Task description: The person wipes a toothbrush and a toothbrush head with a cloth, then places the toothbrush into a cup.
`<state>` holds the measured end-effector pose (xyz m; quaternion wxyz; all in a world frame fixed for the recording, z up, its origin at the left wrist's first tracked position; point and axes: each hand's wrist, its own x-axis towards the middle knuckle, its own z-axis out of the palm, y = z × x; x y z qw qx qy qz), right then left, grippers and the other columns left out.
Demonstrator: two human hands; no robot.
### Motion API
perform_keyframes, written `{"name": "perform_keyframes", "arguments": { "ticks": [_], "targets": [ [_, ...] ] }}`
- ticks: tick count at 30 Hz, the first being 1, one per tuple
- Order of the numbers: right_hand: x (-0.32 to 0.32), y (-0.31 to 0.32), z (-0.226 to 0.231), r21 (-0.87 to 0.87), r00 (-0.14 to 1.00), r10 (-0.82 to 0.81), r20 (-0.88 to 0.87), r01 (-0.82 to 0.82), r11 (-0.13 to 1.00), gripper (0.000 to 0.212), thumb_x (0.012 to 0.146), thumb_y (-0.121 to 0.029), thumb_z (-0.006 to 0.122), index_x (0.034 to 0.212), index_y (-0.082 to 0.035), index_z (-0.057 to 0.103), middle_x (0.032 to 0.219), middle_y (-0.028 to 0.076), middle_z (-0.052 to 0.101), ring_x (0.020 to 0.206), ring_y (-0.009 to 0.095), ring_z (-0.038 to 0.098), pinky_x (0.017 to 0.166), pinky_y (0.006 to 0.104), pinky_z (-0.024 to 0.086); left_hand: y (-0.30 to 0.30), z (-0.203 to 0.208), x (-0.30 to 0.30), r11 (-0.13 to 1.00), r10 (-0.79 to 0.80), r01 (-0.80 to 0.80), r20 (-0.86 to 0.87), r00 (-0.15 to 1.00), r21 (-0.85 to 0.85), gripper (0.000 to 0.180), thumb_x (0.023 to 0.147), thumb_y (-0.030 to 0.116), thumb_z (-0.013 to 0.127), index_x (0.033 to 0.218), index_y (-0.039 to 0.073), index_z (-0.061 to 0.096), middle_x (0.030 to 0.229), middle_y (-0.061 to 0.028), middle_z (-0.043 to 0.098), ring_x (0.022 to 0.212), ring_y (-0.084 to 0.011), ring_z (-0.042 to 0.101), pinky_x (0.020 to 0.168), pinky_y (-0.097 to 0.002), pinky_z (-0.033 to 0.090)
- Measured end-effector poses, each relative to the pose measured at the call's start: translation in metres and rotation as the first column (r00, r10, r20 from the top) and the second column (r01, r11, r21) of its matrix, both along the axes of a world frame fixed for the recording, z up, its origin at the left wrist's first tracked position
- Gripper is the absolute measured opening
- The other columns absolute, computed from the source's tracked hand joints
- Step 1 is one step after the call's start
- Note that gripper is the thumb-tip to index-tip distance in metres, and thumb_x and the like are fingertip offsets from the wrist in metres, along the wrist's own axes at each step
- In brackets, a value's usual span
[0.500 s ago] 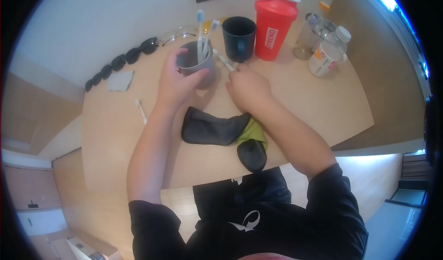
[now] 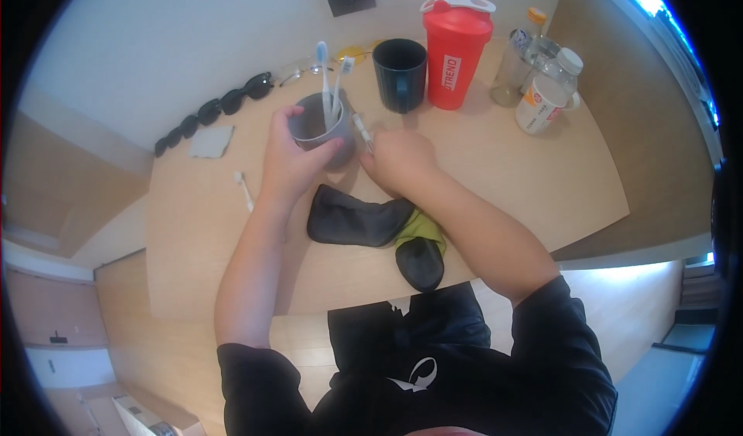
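Note:
My left hand [image 2: 298,153] is wrapped round a grey cup [image 2: 316,130], thumb on its near side. Two toothbrushes stand in the cup: one with a blue-tipped head [image 2: 323,68] and a paler one [image 2: 341,84]. Just right of the cup, my right hand [image 2: 398,161] is closed on another white toothbrush [image 2: 361,128]. Its head points up and away, and the fingers hide its other end. A further white toothbrush [image 2: 245,190] lies on the table beside my left forearm. Between my forearms rests a dark grey and green sock-like cloth item [image 2: 360,218].
Behind my hands stand a dark mug [image 2: 400,76] and a red shaker bottle [image 2: 457,56]. Clear bottles [image 2: 548,91] are at the back right. Several sunglasses [image 2: 220,108], pale glasses and a grey cloth [image 2: 210,142] line the table's [image 2: 526,180] back left.
My right hand has moved slightly left and nearer with the toothbrush, which now sits more upright beside the cup. The left hand keeps hold of the cup. The view has shifted a little.

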<state>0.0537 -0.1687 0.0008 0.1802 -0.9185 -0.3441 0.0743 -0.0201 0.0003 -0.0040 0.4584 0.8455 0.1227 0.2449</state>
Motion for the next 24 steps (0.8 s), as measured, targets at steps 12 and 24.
{"name": "perform_keyframes", "arguments": {
  "ticks": [12, 24],
  "targets": [
    [-0.013, -0.007, -0.018, 0.780, 0.812, 0.193, -0.551, 0.418, 0.466, 0.025, 0.092, -0.021, 0.048, 0.089, 0.003, 0.053, 0.074, 0.014, 0.059, 0.069, 0.027, 0.057, 0.065, 0.0358, 0.045, -0.005, 0.003, -0.006, 0.998, 0.004, -0.005, 0.021, 1.000, 0.056, 0.070, 0.067, 0.012, 0.080, 0.122, 0.001, 0.037, 0.115, -0.0155, 0.050, 0.102, -0.0197, 0.053, 0.083, -0.0295, 0.048],
    [-0.037, -0.019, -0.001, 0.692, 0.909, 0.395, 0.135, -0.372, 0.618, 0.014, 0.088, -0.016, 0.055, 0.098, -0.006, 0.052, 0.074, 0.014, 0.061, 0.066, 0.034, 0.059, 0.058, 0.0415, 0.045, -0.035, 0.065, -0.039, 0.929, -0.147, 0.280, 0.455, 0.878, -0.240, 0.028, 0.099, 0.024, 0.037, 0.103, 0.000, 0.052, 0.091, -0.0109, 0.056, 0.063, -0.0092, 0.045, 0.054, -0.0201, 0.035]
  ]
}}
